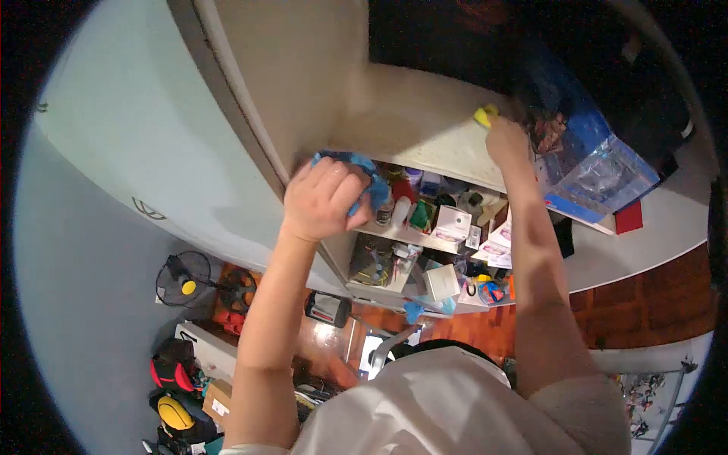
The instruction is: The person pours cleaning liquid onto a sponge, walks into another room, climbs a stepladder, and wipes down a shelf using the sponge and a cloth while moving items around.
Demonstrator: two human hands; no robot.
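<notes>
Bunched fingers of my left hand (326, 199) hold a crumpled blue cloth (373, 180) at the left end of the shelf, by the cabinet's side panel. Further right, my right hand (506, 140) has its fingertips closed on a yellow sponge (485, 115), which touches the pale upper shelf surface (425, 121). Part of the sponge is hidden by the fingers. Just below this surface, small bottles and boxes fill a lower shelf, close to my left hand.
A blue box with a clear window (603, 182) stands right of my right forearm. White boxes (453, 224) crowd the shelf below. A tall pale door (189, 136) is at the left. On the floor are a fan (184, 279) and bags (176, 409).
</notes>
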